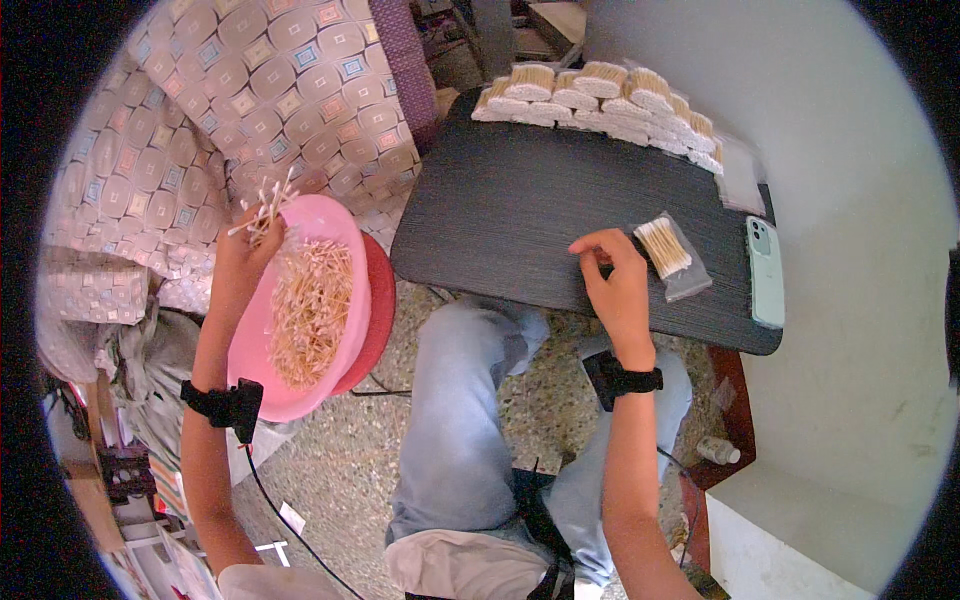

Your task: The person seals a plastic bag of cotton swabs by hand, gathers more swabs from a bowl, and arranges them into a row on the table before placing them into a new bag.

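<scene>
My left hand [255,235] is closed around a loose bunch of cotton swabs [268,200], raised at the far rim of a pink basin [245,345]. Inside the basin lies a heap of loose swabs [312,315]. Over the black table [500,210], my right hand [617,285] has its fingers bent but apart, and no object shows between them. Just right of it, a clear plastic bag [690,285] lies on the tabletop with a row of swabs [663,248] in it.
Packed swab bundles [600,100] are stacked along the table's far edge, beside clear plastic bags [740,175]. A pale green phone [765,270] lies at the right edge, close to the wall [850,250]. The basin rests on a red stool [380,310]. A small bottle [718,450] is on the floor.
</scene>
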Demonstrator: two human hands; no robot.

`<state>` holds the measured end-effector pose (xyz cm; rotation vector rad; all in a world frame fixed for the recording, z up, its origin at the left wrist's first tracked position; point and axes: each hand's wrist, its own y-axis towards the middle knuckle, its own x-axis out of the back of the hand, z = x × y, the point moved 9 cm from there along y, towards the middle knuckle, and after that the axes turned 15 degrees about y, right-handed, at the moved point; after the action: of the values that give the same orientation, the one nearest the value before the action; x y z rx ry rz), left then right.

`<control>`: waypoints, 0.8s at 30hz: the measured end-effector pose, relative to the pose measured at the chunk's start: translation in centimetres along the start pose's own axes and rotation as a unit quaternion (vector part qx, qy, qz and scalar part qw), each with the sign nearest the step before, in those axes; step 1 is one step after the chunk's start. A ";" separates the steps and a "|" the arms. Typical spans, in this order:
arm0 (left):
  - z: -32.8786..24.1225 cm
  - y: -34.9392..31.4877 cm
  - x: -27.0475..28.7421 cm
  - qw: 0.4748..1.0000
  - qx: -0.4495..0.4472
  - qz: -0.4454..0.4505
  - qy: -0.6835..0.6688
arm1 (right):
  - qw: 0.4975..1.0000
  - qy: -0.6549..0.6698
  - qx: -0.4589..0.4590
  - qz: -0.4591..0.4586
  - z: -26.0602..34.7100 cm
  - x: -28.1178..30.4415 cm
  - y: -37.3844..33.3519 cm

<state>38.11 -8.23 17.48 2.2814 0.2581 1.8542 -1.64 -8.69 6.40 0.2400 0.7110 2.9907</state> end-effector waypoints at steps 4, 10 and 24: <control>-6.8 2.4 0.5 0.995 -0.064 -0.060 -0.052 | 1.000 0.012 0.007 -0.008 0.3 0.8 -0.1; -14.6 4.8 -5.8 0.985 -0.047 -0.047 -0.160 | 0.999 0.033 0.002 -0.029 0.4 2.0 -0.5; -26.6 6.4 -19.0 0.956 -0.094 0.017 -0.277 | 0.990 0.047 -0.052 -0.125 -1.2 5.0 -1.0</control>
<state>8.30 -18.27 6.43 2.5523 -0.0427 1.1176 -6.75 -7.84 5.55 0.0024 0.5454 2.8024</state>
